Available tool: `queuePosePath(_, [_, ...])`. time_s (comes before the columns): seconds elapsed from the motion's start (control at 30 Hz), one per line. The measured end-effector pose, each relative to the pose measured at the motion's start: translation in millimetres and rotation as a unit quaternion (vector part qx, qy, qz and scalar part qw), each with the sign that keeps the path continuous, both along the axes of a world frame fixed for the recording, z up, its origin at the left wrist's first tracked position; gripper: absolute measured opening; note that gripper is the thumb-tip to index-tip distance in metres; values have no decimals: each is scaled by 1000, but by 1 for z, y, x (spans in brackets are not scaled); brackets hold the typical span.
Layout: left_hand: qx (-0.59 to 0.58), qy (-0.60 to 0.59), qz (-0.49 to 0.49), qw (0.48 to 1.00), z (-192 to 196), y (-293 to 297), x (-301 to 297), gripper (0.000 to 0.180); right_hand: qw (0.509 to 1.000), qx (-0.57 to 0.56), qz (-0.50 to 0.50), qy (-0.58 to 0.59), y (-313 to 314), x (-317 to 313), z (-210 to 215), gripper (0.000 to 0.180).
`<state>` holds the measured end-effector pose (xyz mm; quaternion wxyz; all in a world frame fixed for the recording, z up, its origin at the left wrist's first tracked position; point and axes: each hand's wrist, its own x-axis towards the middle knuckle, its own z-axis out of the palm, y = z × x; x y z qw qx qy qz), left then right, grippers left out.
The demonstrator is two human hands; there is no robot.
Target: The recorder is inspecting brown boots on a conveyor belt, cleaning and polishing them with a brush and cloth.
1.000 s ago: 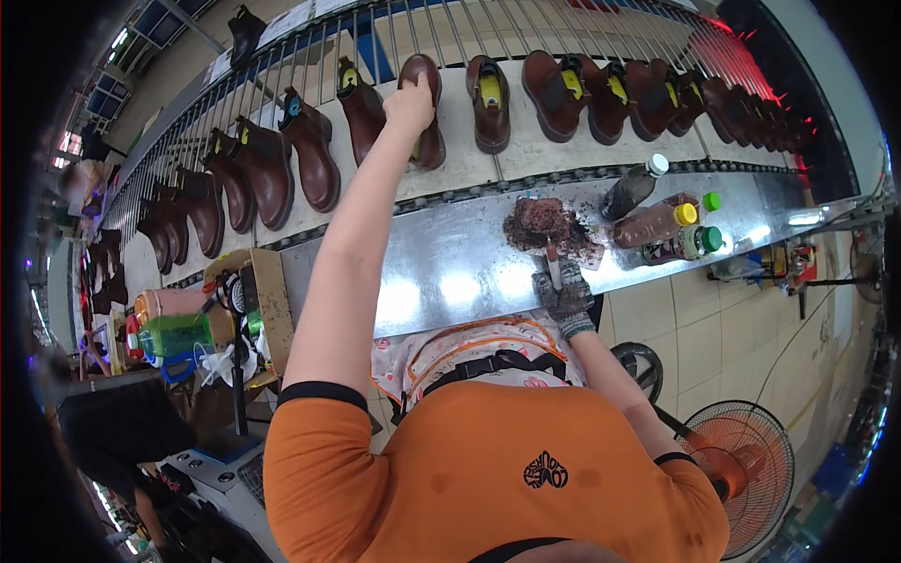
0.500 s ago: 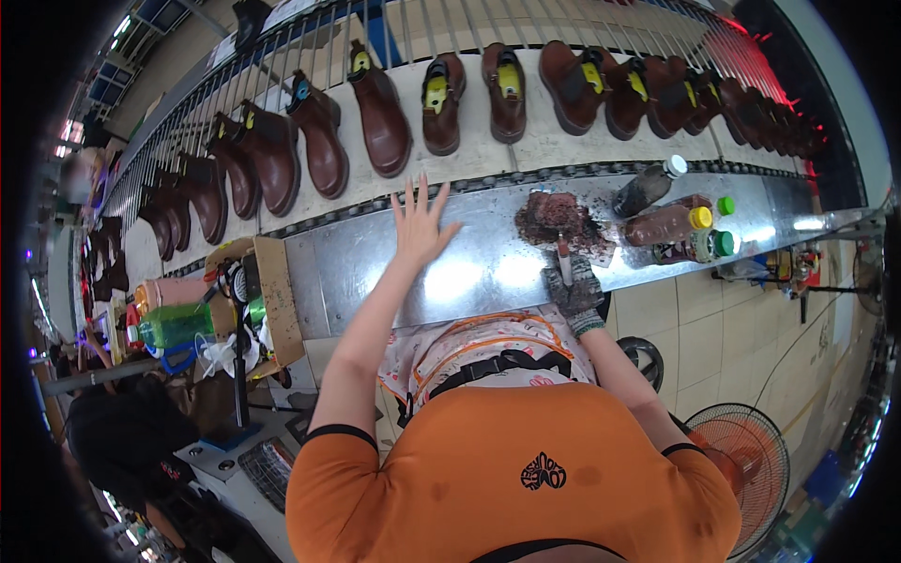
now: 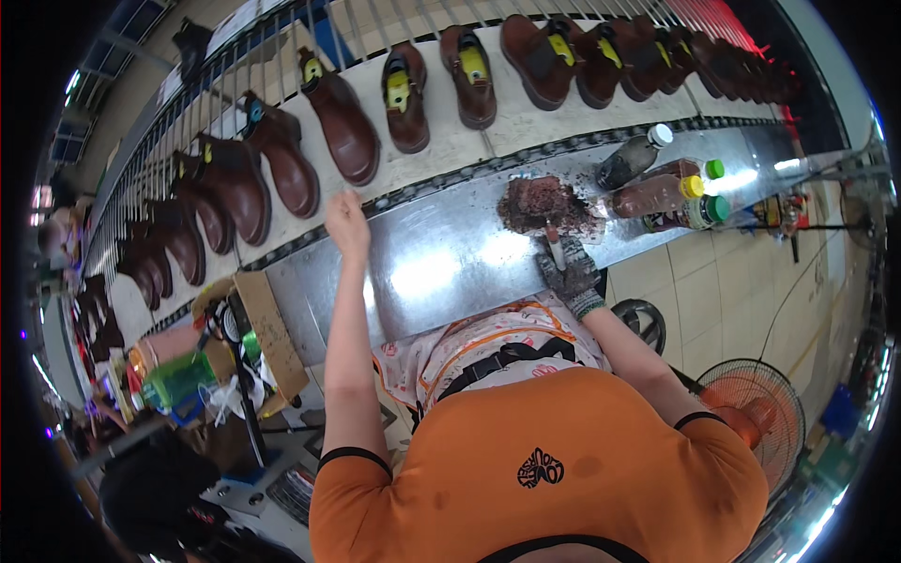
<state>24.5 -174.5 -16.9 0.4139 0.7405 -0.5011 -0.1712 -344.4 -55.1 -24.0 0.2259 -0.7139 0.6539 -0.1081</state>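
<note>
My bare left hand [image 3: 348,227] is closed in a loose fist over the near edge of the conveyor, just short of the toe of a brown leather boot [image 3: 351,141]; nothing shows in it. My right hand [image 3: 571,272] wears a dark grey knitted glove and is closed on a small brush [image 3: 557,250] with a pale handle. The brush tip points at a heap of dark reddish-brown, crumbly matter [image 3: 540,202] on the metal worktop [image 3: 404,291]. Its bristles are hard to make out.
Many more brown boots [image 3: 225,192] stand along the conveyor [image 3: 413,169]. Right of the heap are a dark bottle [image 3: 627,161] with a white cap and a brownish bottle [image 3: 648,196] with a yellow cap. A cardboard box [image 3: 269,324] stands left; a fan [image 3: 751,403] is lower right.
My left hand has moved left, and its spread fingers have curled into a fist. My right hand keeps its place by the heap with the brush. The boots appear shifted left in view.
</note>
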Motion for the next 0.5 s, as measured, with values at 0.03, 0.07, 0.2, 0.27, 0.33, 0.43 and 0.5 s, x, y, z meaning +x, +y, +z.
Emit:
queuePosePath(0.03, [-105,-79,-19,991,-3,-24,9,31,1000,-1,-9,3,1,-2,-2,49])
queuePosePath(0.07, [-97,-106,1,990,-4,-49,9,39,997,-71,-2,10,3,-4,-8,46])
queuePosePath(0.2, [-13,-77,37,996,-8,-131,29,67,996,-86,8,29,3,-1,-7,40])
queuePosePath(0.27, [1,-2,-43,999,-5,-159,26,77,995,-102,14,-19,3,-5,-14,42])
queuePosePath(0.33, [15,38,29,999,-24,-178,27,73,988,-150,25,33,4,-3,-18,44])
queuePosePath(0.43, [22,16,84,996,-14,-173,6,61,995,-96,22,25,7,-3,-10,45])
queuePosePath(0.5, [40,25,77,996,-14,-169,10,59,996,-93,18,5,8,1,-2,45])
